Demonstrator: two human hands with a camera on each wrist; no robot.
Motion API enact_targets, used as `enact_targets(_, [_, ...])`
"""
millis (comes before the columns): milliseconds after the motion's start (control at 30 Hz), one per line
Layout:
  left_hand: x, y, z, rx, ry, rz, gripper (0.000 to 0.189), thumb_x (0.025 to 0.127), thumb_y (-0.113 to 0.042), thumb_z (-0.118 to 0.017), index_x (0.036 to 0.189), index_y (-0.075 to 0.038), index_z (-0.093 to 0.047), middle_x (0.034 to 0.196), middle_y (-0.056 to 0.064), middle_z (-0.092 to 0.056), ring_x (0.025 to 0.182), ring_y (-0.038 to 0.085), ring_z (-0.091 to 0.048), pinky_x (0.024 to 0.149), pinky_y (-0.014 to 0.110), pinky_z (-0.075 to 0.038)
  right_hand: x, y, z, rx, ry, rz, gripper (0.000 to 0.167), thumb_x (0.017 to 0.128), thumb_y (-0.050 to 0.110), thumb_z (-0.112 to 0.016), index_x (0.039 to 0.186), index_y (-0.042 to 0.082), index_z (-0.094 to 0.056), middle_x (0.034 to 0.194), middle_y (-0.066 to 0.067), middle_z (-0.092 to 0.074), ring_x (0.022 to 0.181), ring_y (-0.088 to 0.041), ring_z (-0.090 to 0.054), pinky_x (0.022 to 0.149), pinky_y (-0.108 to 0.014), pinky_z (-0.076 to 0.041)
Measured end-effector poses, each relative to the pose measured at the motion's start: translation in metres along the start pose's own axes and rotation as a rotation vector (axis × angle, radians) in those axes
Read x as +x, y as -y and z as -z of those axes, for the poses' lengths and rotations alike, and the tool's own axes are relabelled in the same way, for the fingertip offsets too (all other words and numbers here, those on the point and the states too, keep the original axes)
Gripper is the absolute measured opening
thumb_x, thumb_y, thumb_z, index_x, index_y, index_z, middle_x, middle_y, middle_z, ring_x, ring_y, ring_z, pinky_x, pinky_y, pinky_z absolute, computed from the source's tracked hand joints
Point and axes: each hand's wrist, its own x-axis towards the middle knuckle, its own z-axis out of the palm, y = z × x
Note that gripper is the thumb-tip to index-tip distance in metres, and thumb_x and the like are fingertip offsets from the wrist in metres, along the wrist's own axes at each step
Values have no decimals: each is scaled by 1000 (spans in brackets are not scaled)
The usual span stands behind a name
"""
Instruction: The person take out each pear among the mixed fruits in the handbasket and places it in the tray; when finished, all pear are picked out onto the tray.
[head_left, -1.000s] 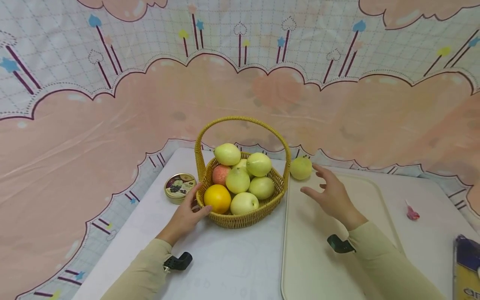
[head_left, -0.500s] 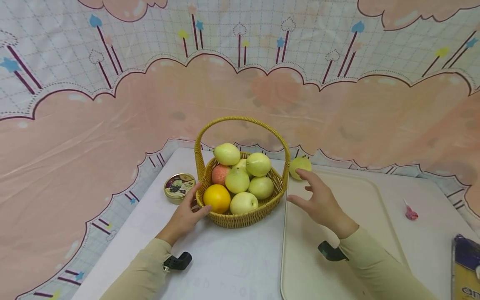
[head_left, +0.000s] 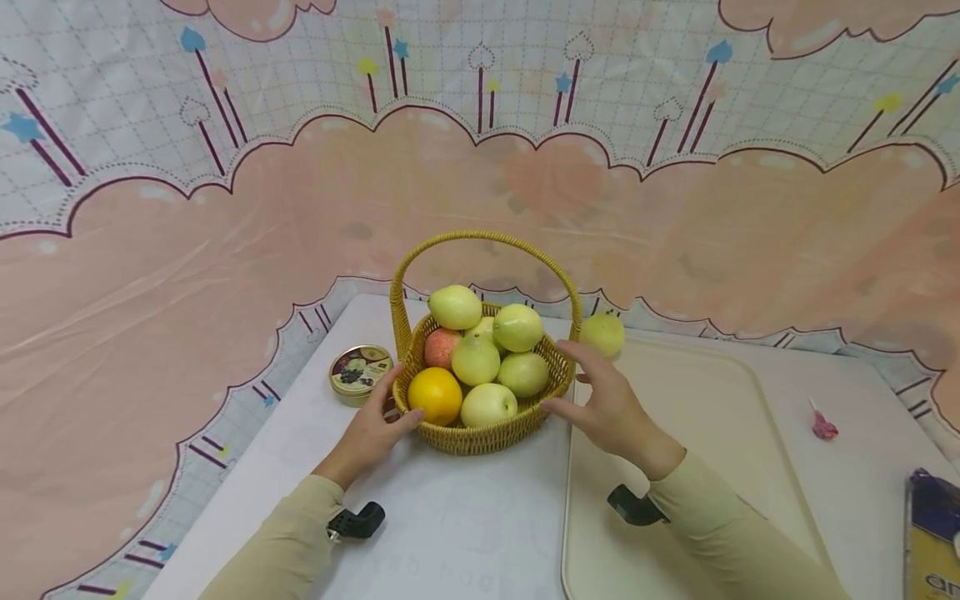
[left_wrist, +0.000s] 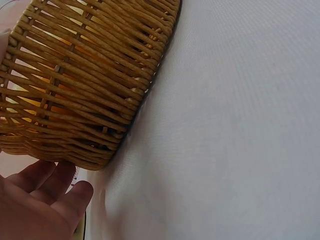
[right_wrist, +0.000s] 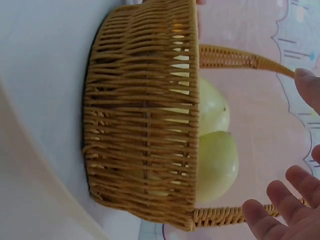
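Note:
A wicker basket [head_left: 480, 440] with a tall arched handle stands in the middle of the head view, filled with several pale green fruits [head_left: 488, 406], a yellow-orange fruit [head_left: 435, 397] and a reddish fruit [head_left: 442, 348]. My left hand [head_left: 369, 437] holds the basket's left end, its thumb at the front rim and its fingers around the outer side; in the left wrist view those fingertips [left_wrist: 80, 192] meet the weave. At the basket's right end, my right hand [head_left: 611, 408] is spread with thumb and fingers apart. The right wrist view shows a gap between its fingers and the woven side.
A round tin [head_left: 361, 375] sits left of the basket. Behind the right hand is another green fruit [head_left: 603, 335]. A cream tray [head_left: 675, 533] covers the right of the white table [head_left: 465, 533], with a pink wrapped lollipop [head_left: 824, 427] and a purple-and-yellow package [head_left: 933, 533] beyond.
My right hand has moved left, from beside the loose green fruit to the basket's right end. The left hand and the basket have stayed in place.

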Motion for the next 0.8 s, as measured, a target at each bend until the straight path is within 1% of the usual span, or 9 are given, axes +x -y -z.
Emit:
enact_targets(233, [-1, -1, -1, 13, -7, 6, 87, 96, -33, -69, 161, -17, -15, 159, 26, -25, 137, 44, -39, 113, 53, -33, 9, 3, -12, 28, 40, -11, 72, 83, 13, -84, 142, -5, -46, 145, -22, -49, 131, -35, -48, 93, -56, -51])
enact_targets(300, [-1, -1, -1, 11, -8, 5, 87, 96, -33, -69, 161, -17, -14, 159, 26, -25, 137, 44, -40, 113, 53, -34, 12, 3, -15, 29, 42, -7, 71, 83, 13, -83, 141, -5, -47, 144, -21, -49, 131, -34, -48, 95, -56, -50])
enact_targets(367, [-1, -1, -1, 7, -8, 2, 86, 96, -32, -69, 161, -17, -14, 159, 26, -24, 137, 44, -40, 113, 52, -34, 15, 3, -19, 35, 42, -1, 71, 83, 13, -84, 140, -6, -47, 142, -22, -50, 130, -35, -49, 97, -56, -49])
enact_targets(433, [-1, 0, -1, 6, -8, 0, 86, 96, -32, -69, 161, -17, -14, 159, 26, -24, 137, 44, -40, 113, 52, -34, 18, 4, -23, 52, 48, -8, 70, 83, 13, -83, 140, -6, -47, 141, -21, -51, 128, -37, -50, 97, -55, -50])
enact_targets(533, [-1, 0, -1, 5, -10, 0, 86, 97, -32, -69, 161, -17, -14, 160, 26, -23, 138, 44, -39, 113, 52, -34, 23, 5, -29, 89, 66, -41, 70, 84, 15, -83, 141, -4, -46, 141, -20, -51, 127, -40, -50, 96, -56, -50])
enact_targets(600, [-1, 1, -1, 4, -10, -1, 86, 97, -31, -69, 161, -17, -14, 160, 26, -23, 138, 45, -39, 113, 52, -34, 27, 5, -33, 101, 82, -70, 70, 85, 18, -82, 142, -3, -46, 142, -18, -50, 128, -39, -49, 96, -56, -50])
enact_targets(700, [-2, 0, -1, 1, -11, -2, 86, 97, -30, -69, 161, -16, -14, 160, 26, -23, 138, 45, -39, 113, 52, -33, 31, 5, -40, 97, 107, -114, 71, 87, 21, -81, 144, 0, -45, 144, -16, -49, 131, -37, -47, 100, -55, -48])
enact_targets(800, [-2, 0, -2, 3, -12, -1, 86, 97, -30, -69, 161, -16, -14, 160, 26, -23, 138, 45, -39, 113, 52, -34, 36, 5, -45, 102, 122, -151, 72, 88, 22, -80, 146, -1, -44, 146, -15, -48, 133, -35, -46, 102, -54, -47])
